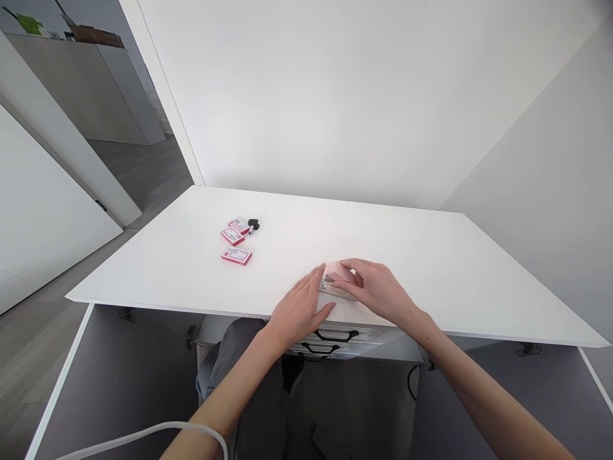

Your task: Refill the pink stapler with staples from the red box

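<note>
- Worn on the head, the camera looks forward and down toward a white wall (335,96).
- It sits near: left hand (299,306) and right hand (378,287) meet just below centre, table (431,255) spreading beyond them.

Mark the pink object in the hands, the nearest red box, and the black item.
pink object (338,273): head view, exposed top face.
nearest red box (236,256): head view, middle of its top.
black item (253,223): head view, its dark head.

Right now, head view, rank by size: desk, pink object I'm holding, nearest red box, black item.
1. desk
2. pink object, nearest red box: alike; pink one nearer, partly covered
3. black item
</note>
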Demonstrator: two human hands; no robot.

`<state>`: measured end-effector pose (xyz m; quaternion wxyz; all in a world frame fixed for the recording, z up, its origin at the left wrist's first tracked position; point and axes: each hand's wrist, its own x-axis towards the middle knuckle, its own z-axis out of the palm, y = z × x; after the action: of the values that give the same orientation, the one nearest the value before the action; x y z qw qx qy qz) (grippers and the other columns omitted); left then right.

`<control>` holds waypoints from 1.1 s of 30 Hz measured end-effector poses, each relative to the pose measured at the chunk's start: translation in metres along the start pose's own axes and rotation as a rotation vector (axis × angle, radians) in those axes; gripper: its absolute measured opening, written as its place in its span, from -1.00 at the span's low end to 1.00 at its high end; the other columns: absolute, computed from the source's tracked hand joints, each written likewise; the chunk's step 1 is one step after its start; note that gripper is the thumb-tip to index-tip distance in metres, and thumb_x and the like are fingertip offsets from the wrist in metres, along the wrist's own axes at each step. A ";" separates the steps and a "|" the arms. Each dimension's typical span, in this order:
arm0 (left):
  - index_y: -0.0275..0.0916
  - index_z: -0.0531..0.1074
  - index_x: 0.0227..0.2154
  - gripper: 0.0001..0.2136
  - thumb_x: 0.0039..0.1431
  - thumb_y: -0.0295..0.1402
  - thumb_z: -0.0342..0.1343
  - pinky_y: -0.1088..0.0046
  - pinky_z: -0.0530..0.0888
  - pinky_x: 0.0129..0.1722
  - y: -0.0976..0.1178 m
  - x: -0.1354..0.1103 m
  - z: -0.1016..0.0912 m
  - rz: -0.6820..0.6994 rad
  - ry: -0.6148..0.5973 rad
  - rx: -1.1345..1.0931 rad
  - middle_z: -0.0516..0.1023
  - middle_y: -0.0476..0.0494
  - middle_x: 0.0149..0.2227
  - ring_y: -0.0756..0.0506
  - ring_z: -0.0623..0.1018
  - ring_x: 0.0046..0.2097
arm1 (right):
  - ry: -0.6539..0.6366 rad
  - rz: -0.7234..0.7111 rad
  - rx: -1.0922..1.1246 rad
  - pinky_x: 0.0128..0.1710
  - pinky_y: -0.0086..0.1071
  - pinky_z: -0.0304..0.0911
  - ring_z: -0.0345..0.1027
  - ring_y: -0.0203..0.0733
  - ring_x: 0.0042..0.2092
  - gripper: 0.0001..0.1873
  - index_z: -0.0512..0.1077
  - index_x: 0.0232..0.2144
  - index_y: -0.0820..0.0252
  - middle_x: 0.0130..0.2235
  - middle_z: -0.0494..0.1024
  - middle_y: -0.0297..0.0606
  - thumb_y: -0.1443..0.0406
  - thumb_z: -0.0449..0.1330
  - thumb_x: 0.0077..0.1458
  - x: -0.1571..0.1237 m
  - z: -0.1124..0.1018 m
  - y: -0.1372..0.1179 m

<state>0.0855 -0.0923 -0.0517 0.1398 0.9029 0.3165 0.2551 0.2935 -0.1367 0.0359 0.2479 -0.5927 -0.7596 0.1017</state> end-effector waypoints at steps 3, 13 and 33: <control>-0.13 -0.29 0.52 -0.20 0.44 -0.13 0.07 0.03 0.42 0.33 0.000 -0.001 0.001 -0.028 0.061 -0.007 0.21 -0.37 0.46 -0.30 0.31 0.44 | -0.019 0.000 -0.017 -0.42 -0.32 0.19 0.34 -0.17 -0.41 -0.57 0.25 -0.45 0.05 -0.44 0.48 -0.34 0.00 0.13 0.40 0.002 0.001 -0.003; -0.05 -0.32 0.52 -0.20 0.43 -0.27 0.06 0.02 0.30 0.43 0.003 0.001 -0.006 0.056 0.113 -0.043 -0.04 -0.25 0.55 -0.25 0.07 0.54 | -0.094 -0.053 -0.141 -0.39 -0.31 0.16 0.46 -0.09 -0.31 -0.74 0.38 -0.33 0.05 -0.34 0.59 -0.28 0.12 0.14 0.42 0.007 0.020 -0.003; -0.21 0.22 0.32 -0.45 0.32 -0.26 0.15 -0.13 0.22 0.41 -0.052 -0.024 -0.050 -0.205 0.325 0.231 0.24 -0.43 0.38 -0.40 0.21 0.43 | -0.018 0.123 0.025 -0.28 -0.25 0.42 0.51 -0.17 -0.33 -0.73 0.48 -0.04 -0.03 -0.06 0.61 -0.29 0.02 0.19 0.36 -0.044 0.030 0.044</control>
<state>0.0160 -0.0633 -0.0410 0.0076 0.8230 0.4520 0.3440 0.3234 -0.1618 -0.0204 0.2417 -0.6340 -0.7227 0.1315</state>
